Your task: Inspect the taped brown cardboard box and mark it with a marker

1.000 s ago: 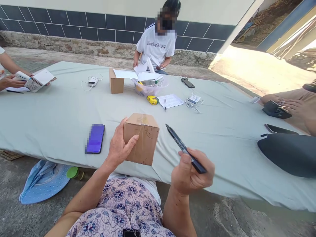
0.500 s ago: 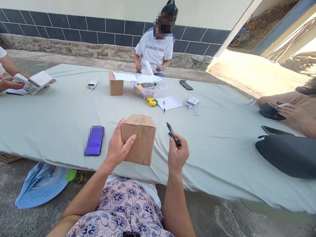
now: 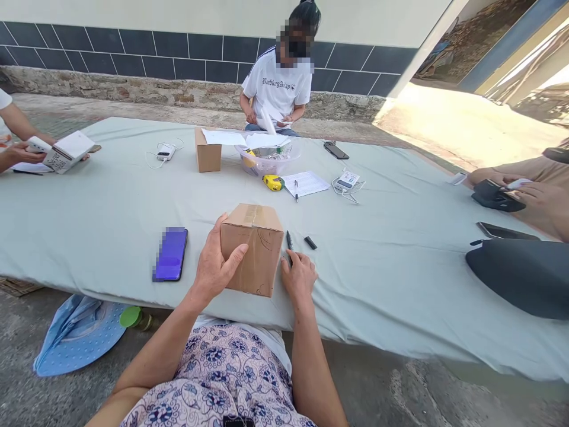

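My left hand [image 3: 216,263] is closed around the left side of a small brown cardboard box [image 3: 255,261], its thumb lying across the front face. Clear tape runs over the box's top and down the front, and dark pen marks show near its corners. To the right of the box, my right hand [image 3: 300,276] holds a black marker [image 3: 290,243] low at the table, tip pointing away from me; the fingers partly cover it. The marker's black cap [image 3: 310,242] lies by itself on the cloth, just beyond that hand.
A phone [image 3: 170,254] rests left of the box on the cloth-covered table [image 3: 89,237]. Farther back are a yellow tape measure [image 3: 272,182], a paper sheet [image 3: 306,184], a plastic basin [image 3: 271,160] and another box [image 3: 208,155]. A dark bag [image 3: 520,276] lies right. Other people sit around.
My right hand has moved left and down to the table beside the box with the marker. The cap now lies separately on the cloth. The box has barely shifted.
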Demonstrator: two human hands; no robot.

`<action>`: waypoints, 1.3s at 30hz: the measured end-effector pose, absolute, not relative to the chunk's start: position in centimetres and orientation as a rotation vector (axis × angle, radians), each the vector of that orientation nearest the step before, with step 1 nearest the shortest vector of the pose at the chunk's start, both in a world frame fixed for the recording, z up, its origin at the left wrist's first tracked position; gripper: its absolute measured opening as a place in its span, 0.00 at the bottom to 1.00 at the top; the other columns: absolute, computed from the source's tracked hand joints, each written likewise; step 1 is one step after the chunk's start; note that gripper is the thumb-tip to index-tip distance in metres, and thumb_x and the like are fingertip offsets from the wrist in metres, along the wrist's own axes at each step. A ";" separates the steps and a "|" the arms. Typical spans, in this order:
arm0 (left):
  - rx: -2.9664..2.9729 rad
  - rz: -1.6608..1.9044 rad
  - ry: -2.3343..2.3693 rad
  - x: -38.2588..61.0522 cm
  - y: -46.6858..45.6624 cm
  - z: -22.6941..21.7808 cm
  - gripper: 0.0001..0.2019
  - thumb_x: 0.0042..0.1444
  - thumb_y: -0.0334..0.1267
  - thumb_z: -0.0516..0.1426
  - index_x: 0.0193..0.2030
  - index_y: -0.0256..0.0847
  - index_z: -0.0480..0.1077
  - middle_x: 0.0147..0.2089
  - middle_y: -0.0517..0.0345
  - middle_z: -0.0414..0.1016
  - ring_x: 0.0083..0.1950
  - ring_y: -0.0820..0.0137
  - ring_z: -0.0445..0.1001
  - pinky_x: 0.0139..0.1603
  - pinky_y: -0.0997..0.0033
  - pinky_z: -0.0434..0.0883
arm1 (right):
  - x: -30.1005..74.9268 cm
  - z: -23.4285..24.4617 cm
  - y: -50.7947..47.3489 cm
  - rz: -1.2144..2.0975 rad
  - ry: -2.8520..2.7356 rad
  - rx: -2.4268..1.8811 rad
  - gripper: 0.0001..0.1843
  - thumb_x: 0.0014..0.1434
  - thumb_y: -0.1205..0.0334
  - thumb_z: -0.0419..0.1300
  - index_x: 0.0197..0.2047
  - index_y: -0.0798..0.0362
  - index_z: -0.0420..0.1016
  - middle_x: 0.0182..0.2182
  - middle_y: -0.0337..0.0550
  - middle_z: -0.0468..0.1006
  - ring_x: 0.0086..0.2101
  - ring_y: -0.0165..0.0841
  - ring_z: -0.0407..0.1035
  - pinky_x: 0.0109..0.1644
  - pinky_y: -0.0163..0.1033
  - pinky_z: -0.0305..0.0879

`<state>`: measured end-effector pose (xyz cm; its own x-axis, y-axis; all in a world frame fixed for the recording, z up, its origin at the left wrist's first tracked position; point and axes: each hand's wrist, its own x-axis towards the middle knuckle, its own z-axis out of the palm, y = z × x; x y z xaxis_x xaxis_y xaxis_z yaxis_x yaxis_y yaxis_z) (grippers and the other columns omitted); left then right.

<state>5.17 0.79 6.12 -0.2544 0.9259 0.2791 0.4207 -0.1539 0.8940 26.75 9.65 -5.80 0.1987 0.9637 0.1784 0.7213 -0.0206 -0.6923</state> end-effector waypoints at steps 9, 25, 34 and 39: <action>1.519 1.423 1.636 5.3 1.2 5.9 0.37 0.65 0.52 0.58 0.76 0.46 0.50 0.75 0.45 0.60 0.74 0.53 0.63 0.74 0.48 0.62 | 26.6 -0.9 6.0 1.109 -1.477 -1.028 0.50 0.60 0.29 0.60 0.78 0.39 0.48 0.75 0.51 0.55 0.71 0.50 0.57 0.65 0.57 0.68; 1.414 1.449 1.296 5.4 1.8 4.7 0.33 0.65 0.51 0.59 0.73 0.45 0.56 0.75 0.45 0.62 0.72 0.55 0.66 0.71 0.52 0.67 | 21.9 1.0 4.5 1.159 -1.284 -0.994 0.48 0.59 0.42 0.67 0.75 0.45 0.53 0.70 0.51 0.65 0.67 0.48 0.63 0.66 0.56 0.70; 1.306 1.340 2.193 -3.8 2.5 3.7 0.28 0.69 0.48 0.51 0.71 0.38 0.61 0.70 0.38 0.68 0.71 0.53 0.67 0.71 0.51 0.65 | 20.8 1.3 4.4 1.133 -1.190 -1.056 0.42 0.61 0.43 0.65 0.73 0.46 0.59 0.69 0.50 0.66 0.66 0.46 0.65 0.68 0.54 0.68; 1.049 0.665 2.748 -8.9 1.2 2.0 0.24 0.68 0.42 0.44 0.57 0.29 0.73 0.64 0.23 0.69 0.69 0.34 0.63 0.64 0.28 0.61 | 20.3 0.7 4.8 1.109 -1.168 -1.060 0.40 0.61 0.43 0.65 0.72 0.47 0.60 0.67 0.52 0.68 0.66 0.47 0.65 0.66 0.55 0.69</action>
<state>-8.87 1.15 1.96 -0.7510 0.6591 0.0386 0.6039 0.6621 0.4438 20.28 4.79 0.65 0.0583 0.9883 0.1409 -0.0892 0.1457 -0.9853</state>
